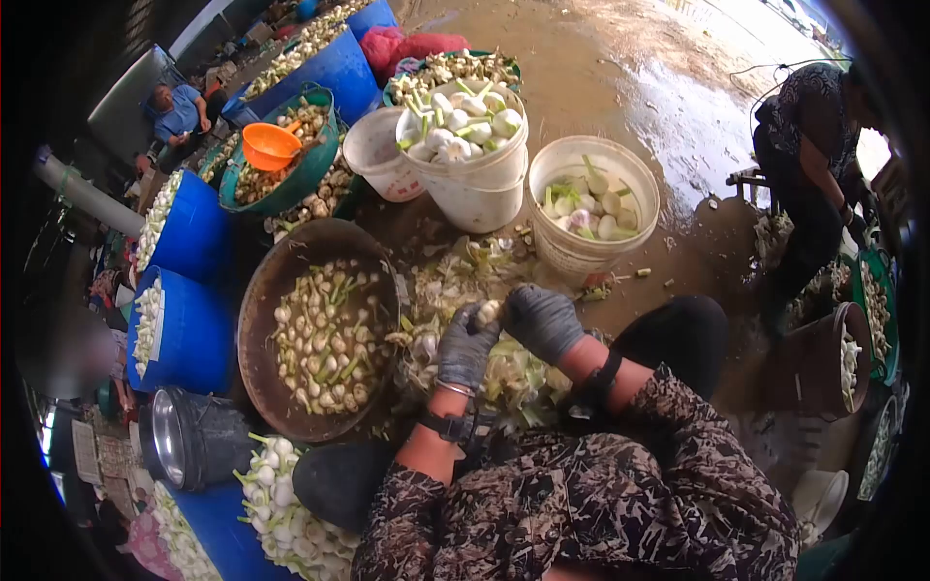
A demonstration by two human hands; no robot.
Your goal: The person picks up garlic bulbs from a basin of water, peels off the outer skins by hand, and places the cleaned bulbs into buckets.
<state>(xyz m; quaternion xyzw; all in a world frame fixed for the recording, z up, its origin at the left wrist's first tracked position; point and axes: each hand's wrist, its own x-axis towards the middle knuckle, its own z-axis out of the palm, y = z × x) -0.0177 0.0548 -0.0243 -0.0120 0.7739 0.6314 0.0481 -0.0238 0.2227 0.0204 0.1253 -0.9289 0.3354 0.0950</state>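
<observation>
A garlic bulb (489, 312) sits between my two gloved hands, above a heap of peeled skins and leaves (518, 373). My left hand (467, 344), in a grey glove, has its fingers closed round the bulb. Against the bulb's other side is my right hand (544, 321), also gloved, its fingers curled together; what its fingertips hold is hidden. To the left stands a wide brown basin (254, 358) of small garlic bulbs with green stems. Beyond my hands a white bucket (581, 254) holds some trimmed bulbs.
Another white bucket (477, 194) is heaped with white bulbs. Blue tubs (199, 334) of garlic line the left side, near a green basin with an orange bowl (271, 145). A person (819, 165) bends at the right; another person (179, 116) sits at the far left.
</observation>
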